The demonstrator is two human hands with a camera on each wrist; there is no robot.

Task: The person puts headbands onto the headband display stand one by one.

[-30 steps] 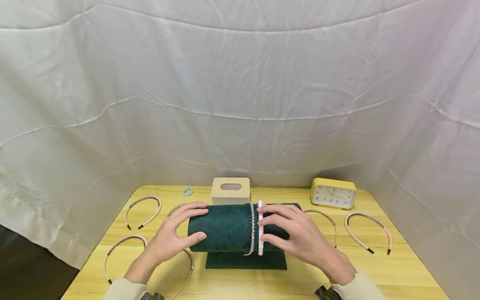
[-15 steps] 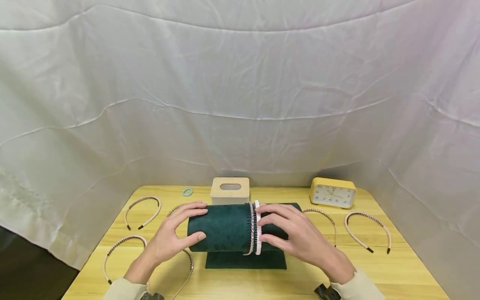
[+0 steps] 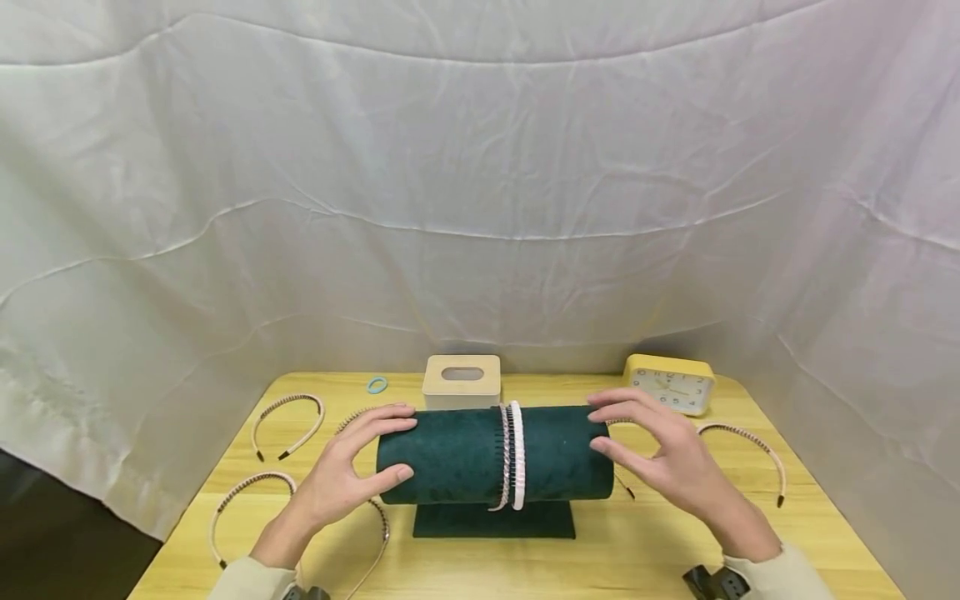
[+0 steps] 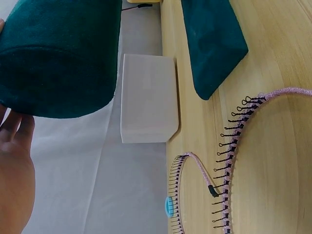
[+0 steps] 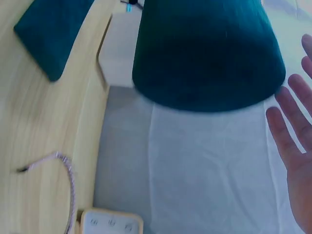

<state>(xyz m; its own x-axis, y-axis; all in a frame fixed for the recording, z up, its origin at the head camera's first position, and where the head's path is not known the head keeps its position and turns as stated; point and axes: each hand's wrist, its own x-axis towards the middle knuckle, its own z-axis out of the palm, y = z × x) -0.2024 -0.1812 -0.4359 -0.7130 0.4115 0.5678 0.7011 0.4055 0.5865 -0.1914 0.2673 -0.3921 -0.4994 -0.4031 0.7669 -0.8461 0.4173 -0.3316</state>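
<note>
In the head view, a dark green velvet display roll [image 3: 446, 458] lies level on its green base [image 3: 493, 521]. Side by side around its middle sit a white headband [image 3: 518, 457] and, just left of it, a pinkish-beige headband [image 3: 504, 471] with dark comb teeth between them. My left hand [image 3: 337, 475] rests against the roll's left end, fingers on top and thumb at the front. At the other end my right hand [image 3: 667, 450] has its fingers spread and holds nothing. Whether its fingertips touch the roll is hard to tell.
Toothed headbands lie on the wooden table, including one at back left [image 3: 321, 410], one at front left [image 3: 216, 533] and one at right [image 3: 776, 467]. Behind the roll stand a tissue box [image 3: 435, 375] and a yellow clock [image 3: 671, 365]. A light blue ring [image 3: 377, 385] lies at the back.
The white headband has slid left along the roll, close to the beige one. My right hand has since let go of it and moved right. The left hand has stayed put.
</note>
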